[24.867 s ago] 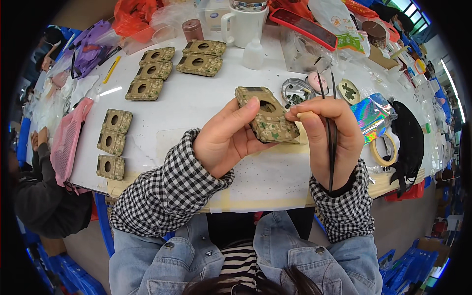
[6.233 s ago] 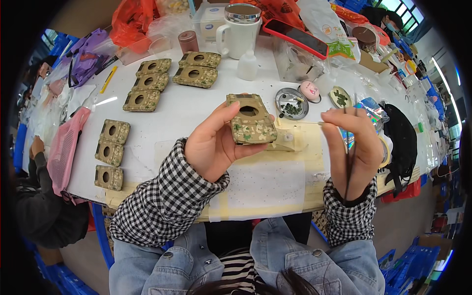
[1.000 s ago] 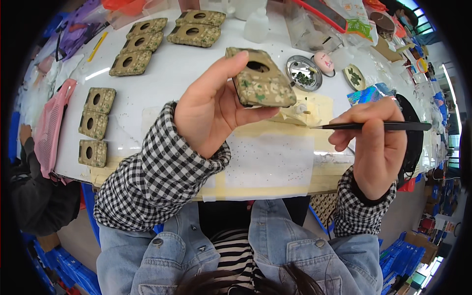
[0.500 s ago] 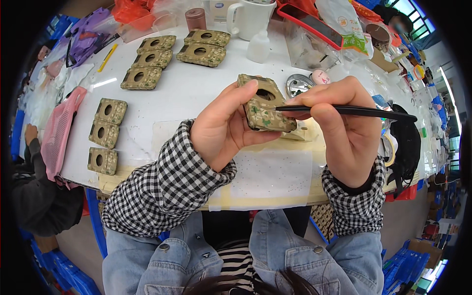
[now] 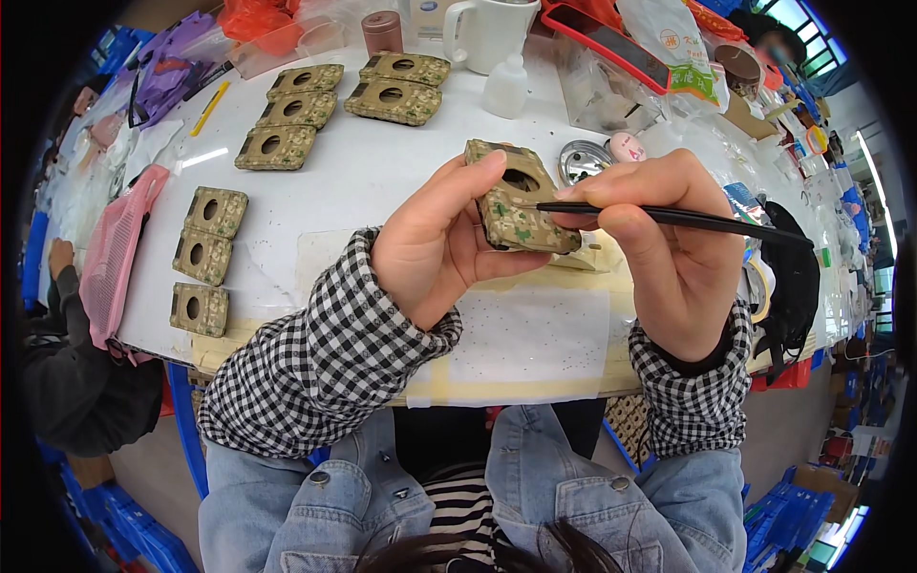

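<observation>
A camouflage-painted model tank hull [image 5: 516, 225] with a round hole in its top is gripped in my left hand [image 5: 427, 246], thumb on its upper edge and fingers beneath. My right hand [image 5: 680, 256] pinches black tweezers [image 5: 712, 220] like a pen. Their tip touches or hovers just over the hull's surface, near the hole; whether a tiny part sits in the tip is too small to tell. Below the hands, a white sheet [image 5: 521, 339] dotted with tiny dark specks is edged by yellowish tape.
More camouflage hulls stand in groups at the far left [image 5: 291, 110], far middle [image 5: 394, 101] and left [image 5: 201, 310]. Behind my hands are a small white bottle [image 5: 504, 91], a white mug [image 5: 489, 38], a red-cased phone [image 5: 607, 46] and a round metal tin [image 5: 583, 162]. A pink mesh pouch [image 5: 119, 263] lies left.
The view has shifted very slightly. Both hands keep their hold, and the tweezers' tip stays at nearly the same spot on the hull.
</observation>
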`<action>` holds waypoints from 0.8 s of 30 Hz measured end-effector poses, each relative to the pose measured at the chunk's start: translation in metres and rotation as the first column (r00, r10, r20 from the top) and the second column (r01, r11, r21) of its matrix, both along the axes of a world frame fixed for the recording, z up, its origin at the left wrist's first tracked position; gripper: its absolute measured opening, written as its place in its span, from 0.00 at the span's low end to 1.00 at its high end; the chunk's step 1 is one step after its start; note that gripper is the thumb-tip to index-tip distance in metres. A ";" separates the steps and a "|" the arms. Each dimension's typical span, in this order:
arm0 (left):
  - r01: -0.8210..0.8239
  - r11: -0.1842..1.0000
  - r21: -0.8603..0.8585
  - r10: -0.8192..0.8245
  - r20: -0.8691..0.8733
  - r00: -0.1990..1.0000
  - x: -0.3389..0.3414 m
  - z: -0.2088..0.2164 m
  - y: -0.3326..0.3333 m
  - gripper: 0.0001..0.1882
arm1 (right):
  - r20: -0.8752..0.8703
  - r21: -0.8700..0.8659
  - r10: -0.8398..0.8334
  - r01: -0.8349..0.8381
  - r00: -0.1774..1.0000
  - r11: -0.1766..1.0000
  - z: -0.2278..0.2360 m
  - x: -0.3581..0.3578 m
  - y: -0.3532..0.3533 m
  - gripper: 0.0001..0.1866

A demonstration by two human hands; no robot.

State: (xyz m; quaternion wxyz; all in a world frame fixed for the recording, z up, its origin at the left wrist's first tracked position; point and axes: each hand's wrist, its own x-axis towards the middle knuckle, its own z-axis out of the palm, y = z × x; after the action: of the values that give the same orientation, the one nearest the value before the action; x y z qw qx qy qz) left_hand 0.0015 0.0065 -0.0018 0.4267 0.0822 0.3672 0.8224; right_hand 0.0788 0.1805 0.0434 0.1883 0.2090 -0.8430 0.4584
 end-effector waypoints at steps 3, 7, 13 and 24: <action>-0.002 1.000 0.002 0.002 -0.009 1.000 0.000 -0.001 0.000 0.22 | -0.005 0.004 0.001 -0.001 1.000 1.000 0.000 0.000 0.000 0.06; 0.006 1.000 0.010 -0.006 -0.013 1.000 -0.001 -0.002 0.000 0.22 | 0.003 0.004 -0.002 0.002 1.000 1.000 0.000 0.000 0.001 0.07; 0.006 1.000 -0.001 -0.006 0.000 1.000 0.000 0.000 0.001 0.22 | 0.011 0.013 -0.011 0.011 1.000 1.000 0.001 0.000 0.000 0.07; 0.003 1.000 -0.012 -0.003 -0.007 1.000 0.000 -0.002 0.001 0.22 | -0.032 0.001 0.004 -0.004 0.999 1.000 -0.002 -0.001 0.001 0.07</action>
State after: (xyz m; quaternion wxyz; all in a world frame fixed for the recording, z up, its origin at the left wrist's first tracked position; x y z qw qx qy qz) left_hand 0.0011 0.0070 -0.0033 0.4272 0.0830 0.3735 0.8192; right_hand 0.0779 0.1813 0.0415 0.2005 0.2180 -0.8398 0.4549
